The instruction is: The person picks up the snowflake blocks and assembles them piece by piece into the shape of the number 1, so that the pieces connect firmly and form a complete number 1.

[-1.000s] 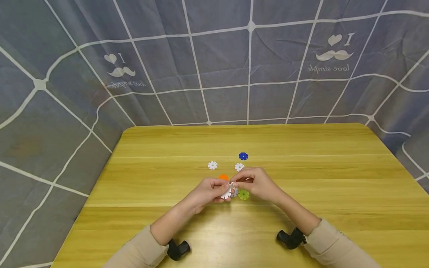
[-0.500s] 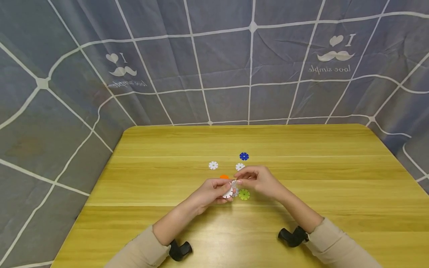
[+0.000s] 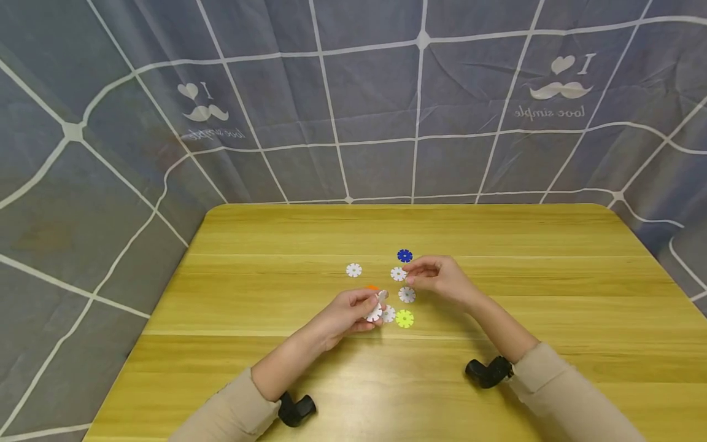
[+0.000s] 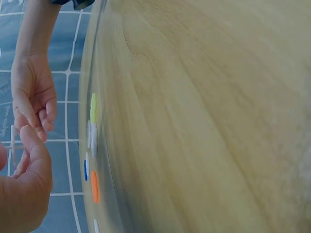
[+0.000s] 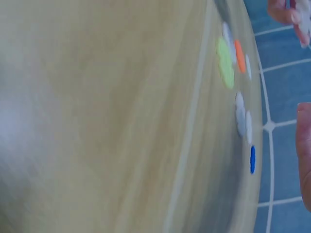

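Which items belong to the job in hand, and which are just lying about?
Probably the job's:
white discs held in the left hand
loose white discs near the right hand

Apparently just lying there, perhaps spares:
blue disc
orange disc
yellow-green disc

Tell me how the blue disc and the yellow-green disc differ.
Colour: the blue disc is dark, the yellow-green disc bright.
Place: the blue disc lies beyond the fingers of the right hand; the yellow-green disc lies on their near side.
Apparent size: the yellow-green disc looks larger in the head view; the blue disc is farther off.
Shared: both are round, notched and flat on the table.
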Demonstrator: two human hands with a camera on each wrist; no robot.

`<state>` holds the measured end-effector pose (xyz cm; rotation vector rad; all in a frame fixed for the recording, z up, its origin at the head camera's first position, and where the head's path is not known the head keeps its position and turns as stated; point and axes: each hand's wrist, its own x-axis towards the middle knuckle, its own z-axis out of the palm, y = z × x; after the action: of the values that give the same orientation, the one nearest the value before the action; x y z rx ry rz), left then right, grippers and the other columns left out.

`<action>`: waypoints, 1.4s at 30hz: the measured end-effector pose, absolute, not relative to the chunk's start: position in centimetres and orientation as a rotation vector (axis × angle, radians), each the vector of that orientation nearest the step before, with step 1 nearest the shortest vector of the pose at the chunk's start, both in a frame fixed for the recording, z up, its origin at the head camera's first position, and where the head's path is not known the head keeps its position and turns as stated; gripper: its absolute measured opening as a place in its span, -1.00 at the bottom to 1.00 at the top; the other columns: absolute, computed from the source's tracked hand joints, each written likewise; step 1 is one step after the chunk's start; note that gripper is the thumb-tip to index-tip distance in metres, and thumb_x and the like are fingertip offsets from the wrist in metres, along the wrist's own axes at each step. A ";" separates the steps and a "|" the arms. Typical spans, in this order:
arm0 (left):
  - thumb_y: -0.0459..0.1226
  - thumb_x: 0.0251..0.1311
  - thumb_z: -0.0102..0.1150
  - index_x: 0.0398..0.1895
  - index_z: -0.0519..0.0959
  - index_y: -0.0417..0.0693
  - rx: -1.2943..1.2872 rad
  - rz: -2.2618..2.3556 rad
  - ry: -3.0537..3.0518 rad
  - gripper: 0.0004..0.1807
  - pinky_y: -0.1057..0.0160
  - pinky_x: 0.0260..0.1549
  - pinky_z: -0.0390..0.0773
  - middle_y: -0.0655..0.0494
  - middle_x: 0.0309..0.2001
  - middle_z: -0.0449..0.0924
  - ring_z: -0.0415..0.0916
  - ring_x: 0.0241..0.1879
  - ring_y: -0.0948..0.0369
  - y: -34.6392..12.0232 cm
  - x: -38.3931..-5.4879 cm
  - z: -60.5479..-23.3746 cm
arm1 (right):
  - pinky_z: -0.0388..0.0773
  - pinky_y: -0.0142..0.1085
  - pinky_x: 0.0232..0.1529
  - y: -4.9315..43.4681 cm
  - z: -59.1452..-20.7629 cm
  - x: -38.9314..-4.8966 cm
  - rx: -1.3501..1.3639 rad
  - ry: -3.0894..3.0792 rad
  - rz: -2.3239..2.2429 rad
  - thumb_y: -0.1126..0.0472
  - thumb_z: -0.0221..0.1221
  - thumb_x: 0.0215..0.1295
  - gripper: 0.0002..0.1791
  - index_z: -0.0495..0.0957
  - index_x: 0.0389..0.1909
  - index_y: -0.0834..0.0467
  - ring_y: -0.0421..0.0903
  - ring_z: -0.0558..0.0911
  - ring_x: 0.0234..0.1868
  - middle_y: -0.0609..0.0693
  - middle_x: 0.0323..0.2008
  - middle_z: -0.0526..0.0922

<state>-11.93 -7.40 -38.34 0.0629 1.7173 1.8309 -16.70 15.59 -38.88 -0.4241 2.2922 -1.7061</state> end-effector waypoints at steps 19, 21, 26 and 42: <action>-0.32 0.36 -0.04 0.04 0.39 -0.55 0.086 1.898 1.675 -0.62 0.42 -0.24 0.52 -0.01 -0.15 0.55 0.47 -0.28 0.31 -7.3 -12.4 -38.3 | 0.53 -0.45 -0.35 16.0 -40.5 -22.0 -0.086 2.475 -1.503 0.38 0.26 0.11 -0.62 0.51 -0.03 0.41 -0.07 0.52 -0.30 0.17 -0.27 0.57; -0.33 0.35 -0.02 0.05 0.39 -0.55 0.083 1.906 1.666 -0.61 0.42 -0.24 0.52 0.01 -0.17 0.55 0.47 -0.27 0.32 -7.3 -12.3 -38.3 | 0.53 -0.46 -0.35 15.8 -40.6 -22.4 -0.061 2.497 -1.494 0.38 0.28 0.10 -0.62 0.51 -0.03 0.40 -0.04 0.51 -0.26 0.19 -0.25 0.56; -0.33 0.34 -0.02 0.10 0.36 -0.54 0.075 1.910 1.649 -0.59 0.38 -0.16 0.53 -0.17 -0.02 0.53 0.48 -0.19 0.32 -7.3 -12.4 -38.2 | 0.51 -0.48 -0.39 15.2 -41.0 -23.1 -0.034 2.536 -1.487 0.40 0.32 0.04 -0.60 0.53 -0.06 0.42 -0.05 0.48 -0.26 0.15 -0.30 0.54; -0.38 0.36 -0.08 0.21 0.28 -0.48 0.054 1.947 1.603 -0.58 0.31 -0.06 0.52 -0.28 0.08 0.45 0.49 -0.11 0.28 -7.4 -12.4 -38.2 | 0.27 -0.38 -0.50 13.8 -41.0 -23.9 -0.044 2.720 -1.155 0.26 0.42 -0.05 -0.67 0.55 -0.30 0.33 -0.13 0.32 -0.51 -0.01 -0.58 0.37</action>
<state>-12.43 -7.40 -38.17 0.0544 1.6029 1.9472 -23.93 13.75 -41.01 -0.0439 2.7197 -1.1547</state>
